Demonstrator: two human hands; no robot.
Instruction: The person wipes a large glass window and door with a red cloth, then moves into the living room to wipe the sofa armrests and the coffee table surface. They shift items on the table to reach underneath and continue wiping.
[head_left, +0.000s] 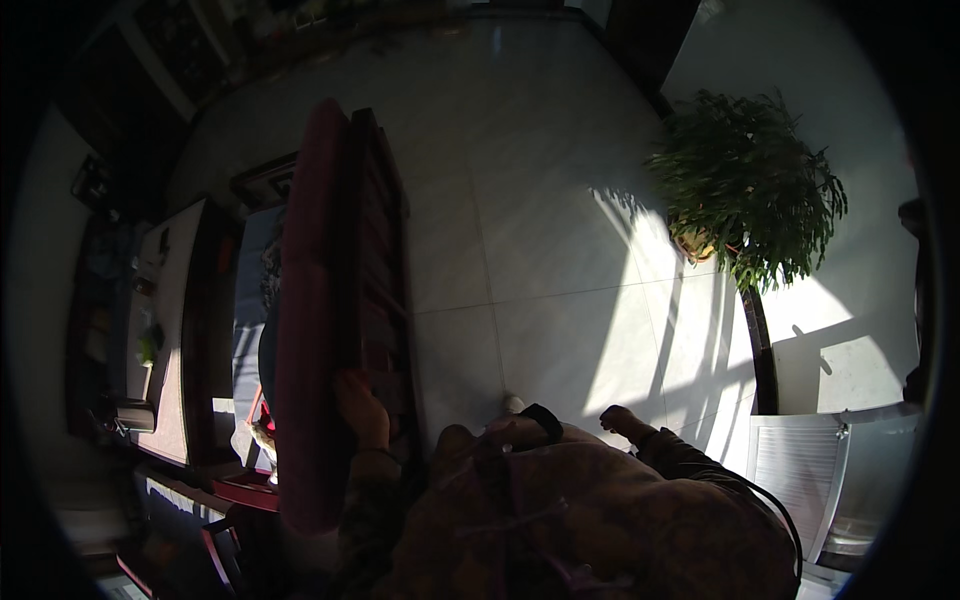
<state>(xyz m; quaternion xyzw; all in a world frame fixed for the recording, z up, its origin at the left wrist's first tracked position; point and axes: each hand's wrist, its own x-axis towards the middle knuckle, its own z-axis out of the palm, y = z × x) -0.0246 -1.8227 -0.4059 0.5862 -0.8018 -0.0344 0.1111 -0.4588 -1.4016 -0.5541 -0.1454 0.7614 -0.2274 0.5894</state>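
My left hand (363, 411) rests against the wooden back frame of a sofa (375, 247), beside its long dark red padded cushion (311, 300). Shadow hides the fingertips, so how firmly they hold the frame is unclear. Over the sunlit floor, my right hand (618, 421) hangs by my side. Its fingers are curled, and no object shows in it. A patterned garment covers my body below the camera, and one shoe tip (513, 403) peeks out ahead of it.
To the right, a bushy potted plant (742, 180) stands by a dark floor strip (759, 352). A ribbed metallic panel (799, 450) is at lower right. Beyond the sofa are a blue-grey seat (251, 300) and a long table (180, 375) with small items. Pale tiles (525, 225) extend ahead.
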